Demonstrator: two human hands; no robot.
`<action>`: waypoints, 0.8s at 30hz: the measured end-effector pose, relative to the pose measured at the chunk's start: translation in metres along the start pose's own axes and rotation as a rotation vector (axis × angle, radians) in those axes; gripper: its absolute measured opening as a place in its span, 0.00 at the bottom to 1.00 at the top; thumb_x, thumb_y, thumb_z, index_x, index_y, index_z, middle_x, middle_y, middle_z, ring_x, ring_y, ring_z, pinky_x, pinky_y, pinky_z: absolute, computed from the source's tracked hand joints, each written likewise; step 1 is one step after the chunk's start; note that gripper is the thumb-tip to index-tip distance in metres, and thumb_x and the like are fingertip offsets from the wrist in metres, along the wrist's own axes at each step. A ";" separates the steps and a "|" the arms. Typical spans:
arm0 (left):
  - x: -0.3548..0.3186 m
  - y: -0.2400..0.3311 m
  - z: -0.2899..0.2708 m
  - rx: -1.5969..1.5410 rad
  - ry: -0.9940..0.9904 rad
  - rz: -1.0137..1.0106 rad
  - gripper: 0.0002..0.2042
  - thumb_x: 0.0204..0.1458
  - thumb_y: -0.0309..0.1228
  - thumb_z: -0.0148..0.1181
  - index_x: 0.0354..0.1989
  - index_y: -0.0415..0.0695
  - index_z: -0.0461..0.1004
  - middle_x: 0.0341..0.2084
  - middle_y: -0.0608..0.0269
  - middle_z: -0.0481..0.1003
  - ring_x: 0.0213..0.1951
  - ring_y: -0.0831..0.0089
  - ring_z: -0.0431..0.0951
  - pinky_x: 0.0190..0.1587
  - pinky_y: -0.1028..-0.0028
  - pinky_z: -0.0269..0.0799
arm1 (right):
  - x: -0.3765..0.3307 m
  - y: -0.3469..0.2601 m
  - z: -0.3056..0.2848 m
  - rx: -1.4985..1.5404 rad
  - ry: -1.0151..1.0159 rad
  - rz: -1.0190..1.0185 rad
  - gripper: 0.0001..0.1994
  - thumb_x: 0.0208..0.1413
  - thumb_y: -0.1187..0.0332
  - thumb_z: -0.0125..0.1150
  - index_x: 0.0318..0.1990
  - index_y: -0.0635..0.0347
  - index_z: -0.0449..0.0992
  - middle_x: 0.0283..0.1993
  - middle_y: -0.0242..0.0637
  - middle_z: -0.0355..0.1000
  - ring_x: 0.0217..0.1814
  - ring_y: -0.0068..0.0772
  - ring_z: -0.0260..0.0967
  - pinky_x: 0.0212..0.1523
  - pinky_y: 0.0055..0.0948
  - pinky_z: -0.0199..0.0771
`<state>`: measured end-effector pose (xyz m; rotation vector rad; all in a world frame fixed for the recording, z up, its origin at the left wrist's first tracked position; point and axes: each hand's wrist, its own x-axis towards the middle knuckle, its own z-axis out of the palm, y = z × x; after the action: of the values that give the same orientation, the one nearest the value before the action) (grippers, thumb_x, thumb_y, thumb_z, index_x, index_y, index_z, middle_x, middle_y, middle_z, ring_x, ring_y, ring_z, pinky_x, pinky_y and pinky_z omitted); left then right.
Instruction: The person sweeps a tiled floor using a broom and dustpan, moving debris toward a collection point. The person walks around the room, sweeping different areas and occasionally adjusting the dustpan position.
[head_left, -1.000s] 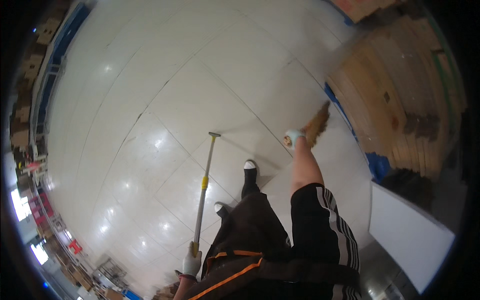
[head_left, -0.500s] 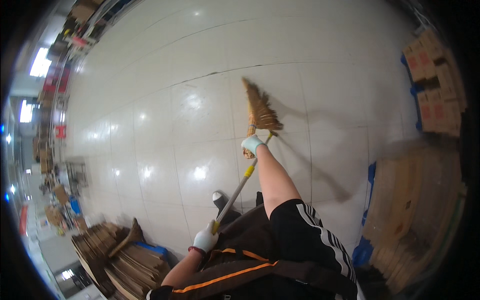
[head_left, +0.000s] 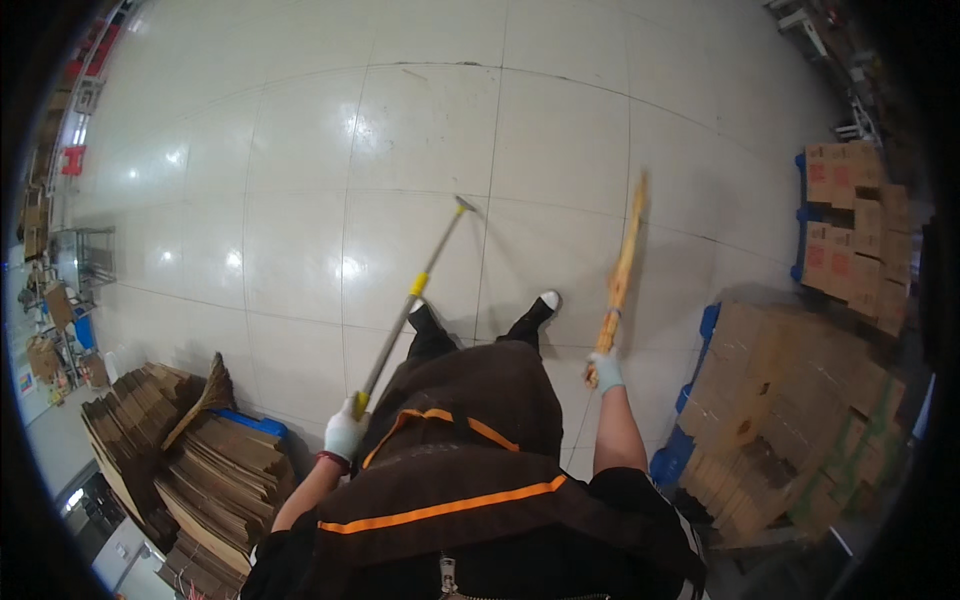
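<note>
Trouble could start from either side of me, since both hands are full. My gloved left hand (head_left: 343,436) is wrapped round the yellow grip of a long-handled floor scraper (head_left: 391,341), its grey pole slanting forward past my left shoe (head_left: 426,321) to a narrow head (head_left: 465,205) ahead of my feet, over the glossy tiled floor (head_left: 420,130). With the pole so near that toe, one careless step could snag it and wrench the grip from my fingers. If the yellow collar (head_left: 419,284) partway along is loose, leaning hard could make the shaft slip.

My right hand (head_left: 606,372), gloved too, is closed on the butt end of a straw broom (head_left: 623,268), which points forward, to the right of my right shoe (head_left: 541,309). I see it nearly edge-on, so I can't tell whether its bristles touch the tiles. Gripped at one end only, it could swing wide and clip the cardboard stack (head_left: 760,400) at my right.

At my left, another straw broom (head_left: 210,395) lies against piles of flattened cardboard (head_left: 230,475); a backward jab with the scraper's handle could knock it down.
</note>
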<state>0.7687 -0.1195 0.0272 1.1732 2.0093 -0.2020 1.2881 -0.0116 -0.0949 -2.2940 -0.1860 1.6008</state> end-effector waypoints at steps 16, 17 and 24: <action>-0.055 -0.153 -0.026 -0.209 0.037 -0.237 0.24 0.48 0.34 0.58 0.54 0.42 0.63 0.39 0.44 0.73 0.43 0.53 0.75 0.42 0.65 0.71 | -0.030 -0.077 0.452 0.717 -0.910 0.407 0.10 0.51 0.69 0.49 0.20 0.57 0.60 0.16 0.32 0.54 0.15 0.28 0.52 0.15 0.25 0.53; -0.049 -0.144 -0.032 -0.228 0.001 -0.241 0.24 0.49 0.33 0.59 0.55 0.43 0.63 0.40 0.44 0.73 0.43 0.53 0.75 0.42 0.66 0.71 | -0.018 -0.102 0.471 0.728 -0.769 0.403 0.09 0.50 0.70 0.50 0.20 0.57 0.61 0.16 0.32 0.56 0.16 0.28 0.54 0.17 0.26 0.57; -0.055 -0.162 -0.014 -0.401 -0.034 -0.228 0.22 0.50 0.27 0.56 0.55 0.41 0.63 0.41 0.48 0.74 0.45 0.63 0.75 0.47 0.71 0.69 | -0.035 -0.157 0.372 0.918 -0.785 0.220 0.08 0.48 0.70 0.55 0.31 0.62 0.64 0.23 0.39 0.65 0.21 0.31 0.66 0.21 0.27 0.68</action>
<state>0.6466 -0.2401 0.0362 0.6859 2.0314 0.0677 0.9425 0.1990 -0.1254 -0.9757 0.5316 2.0286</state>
